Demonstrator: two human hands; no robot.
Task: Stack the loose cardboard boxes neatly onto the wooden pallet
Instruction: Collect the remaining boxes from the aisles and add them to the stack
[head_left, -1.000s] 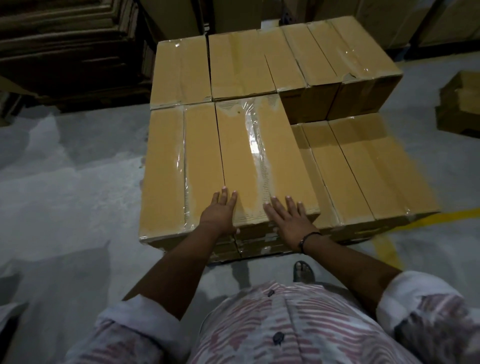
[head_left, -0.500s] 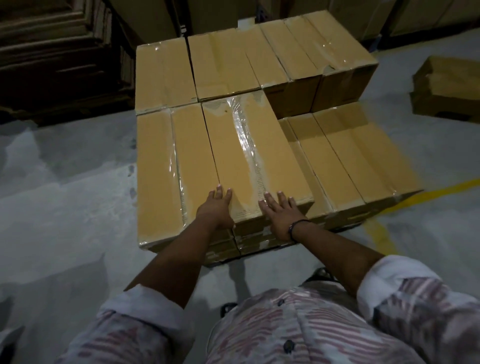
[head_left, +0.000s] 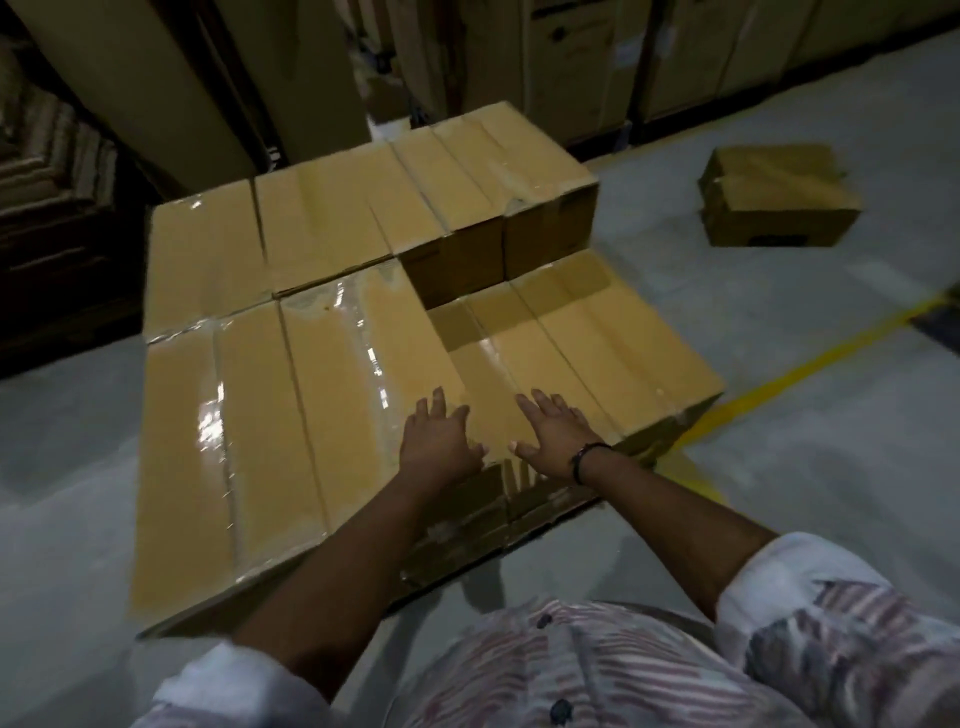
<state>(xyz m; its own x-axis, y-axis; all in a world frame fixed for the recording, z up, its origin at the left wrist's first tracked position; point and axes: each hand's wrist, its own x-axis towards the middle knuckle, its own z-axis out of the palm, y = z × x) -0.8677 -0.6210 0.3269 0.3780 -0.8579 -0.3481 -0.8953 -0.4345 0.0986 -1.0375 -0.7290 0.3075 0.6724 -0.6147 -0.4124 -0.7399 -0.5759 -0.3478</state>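
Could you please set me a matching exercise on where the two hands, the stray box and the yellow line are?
1 left hand
2 right hand
3 stray box
4 yellow line

A alone on the floor, far right
B flat on the lower box
C flat on the taped upper box
D painted on the floor

Pairs: 1-C, 2-B, 3-A, 4-D

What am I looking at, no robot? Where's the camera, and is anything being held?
No machine: a person works bare-handed. The one current picture comes from a wide-angle camera on their head, looking down. The left hand lies flat on the near end of a taped upper box; the right hand lies flat on a lower box beside it. Fingers are straight, so nothing is gripped. One loose box sits apart on the floor, beyond a yellow line.
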